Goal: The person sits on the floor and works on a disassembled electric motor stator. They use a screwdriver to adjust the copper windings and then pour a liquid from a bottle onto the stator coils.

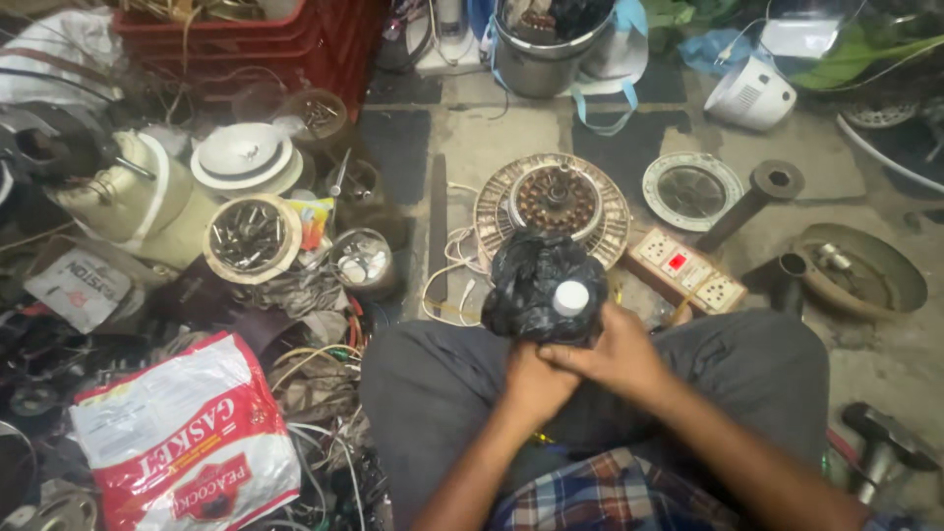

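Observation:
Both my hands meet over my lap around a black plastic bag with a small white round cap poking out of it. My left hand grips the bag's lower part from below. My right hand lies over the left, fingers closed on the bag beside the white cap. Just beyond the bag on the floor lies a round fan motor stator with copper windings.
A white power strip lies right of the bag. Left are tins of screws, a red-and-white bag and tangled wires. A red crate, steel bucket, metal pipe stand and fan parts surround me.

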